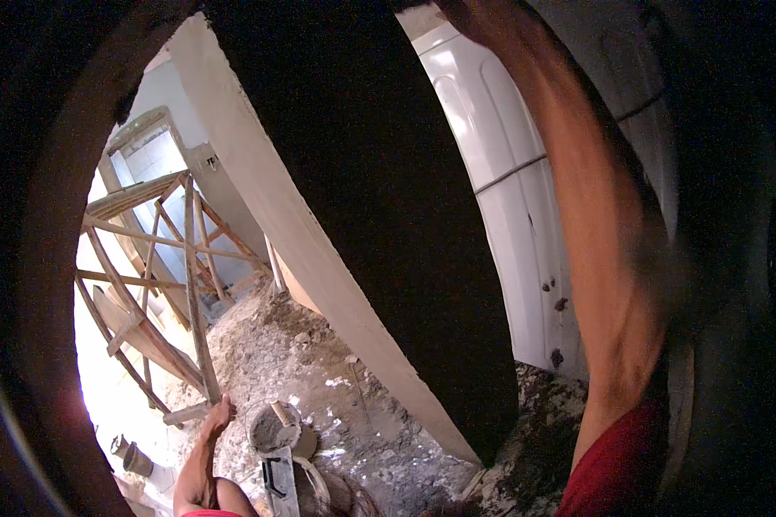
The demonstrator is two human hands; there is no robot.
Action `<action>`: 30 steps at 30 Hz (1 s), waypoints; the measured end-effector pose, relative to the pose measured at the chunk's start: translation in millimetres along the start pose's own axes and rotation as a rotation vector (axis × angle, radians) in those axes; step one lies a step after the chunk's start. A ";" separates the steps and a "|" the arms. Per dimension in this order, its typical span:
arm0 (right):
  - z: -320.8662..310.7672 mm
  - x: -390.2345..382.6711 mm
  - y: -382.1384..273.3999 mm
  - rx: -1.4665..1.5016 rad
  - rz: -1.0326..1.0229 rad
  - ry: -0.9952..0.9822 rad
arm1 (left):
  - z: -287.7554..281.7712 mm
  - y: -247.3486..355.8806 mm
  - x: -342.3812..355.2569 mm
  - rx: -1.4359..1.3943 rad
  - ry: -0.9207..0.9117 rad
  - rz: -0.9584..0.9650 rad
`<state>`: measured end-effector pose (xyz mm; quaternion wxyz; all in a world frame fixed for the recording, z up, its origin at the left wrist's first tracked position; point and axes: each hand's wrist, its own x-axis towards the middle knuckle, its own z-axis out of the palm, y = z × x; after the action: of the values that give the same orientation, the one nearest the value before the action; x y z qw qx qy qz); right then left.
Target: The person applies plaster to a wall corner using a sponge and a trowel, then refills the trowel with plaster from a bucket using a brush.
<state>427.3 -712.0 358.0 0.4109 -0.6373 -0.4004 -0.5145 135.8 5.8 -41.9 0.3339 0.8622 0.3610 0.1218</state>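
The bucket (305,445) stands near the left hand (222,412), presumably for easy reach (can't tell its fingers' state); right hand and fingers unseen.

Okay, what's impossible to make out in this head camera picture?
All in the head view:
Right arm: fingers cut off by the top edge, grip unseen.
Left hand: too small to tell whether it touches the wooden trestle.
Dark central surface: detail lost in shadow.
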 end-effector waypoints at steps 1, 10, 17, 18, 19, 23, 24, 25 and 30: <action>3.7 6.5 -2.9 0.020 0.006 -0.002 | -14.4 3.5 -14.2 0.016 -0.009 0.000; 26.3 -138.4 35.4 0.130 0.224 -0.154 | -56.2 -4.6 -34.6 0.063 -0.140 -0.021; 21.9 -364.5 34.7 0.811 1.177 -0.536 | -43.9 3.7 -23.7 0.051 -0.244 -0.009; 27.1 -403.8 48.7 0.838 1.182 -0.645 | -40.0 6.5 -21.0 0.049 -0.260 -0.002; 32.3 -432.1 56.3 0.772 1.157 -0.758 | -37.7 7.6 -19.8 0.052 -0.268 -0.001; 44.0 -458.4 78.6 0.112 0.845 -1.125 | -40.2 7.8 -20.1 0.056 -0.293 -0.004; 42.5 -444.8 80.0 0.061 0.831 -1.056 | -40.5 6.7 -21.3 0.055 -0.298 -0.006; 40.2 -422.6 78.7 0.053 0.835 -0.940 | -42.6 5.4 -24.1 0.059 -0.303 -0.013; 9.4 -264.7 50.0 0.244 0.469 -0.081 | -44.7 9.3 -31.8 0.068 -0.332 -0.031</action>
<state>437.3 -743.4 90.5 0.5764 -0.6783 -0.3170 -0.3274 98.2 0.5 -1.4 0.3615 0.8755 0.3182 -0.0399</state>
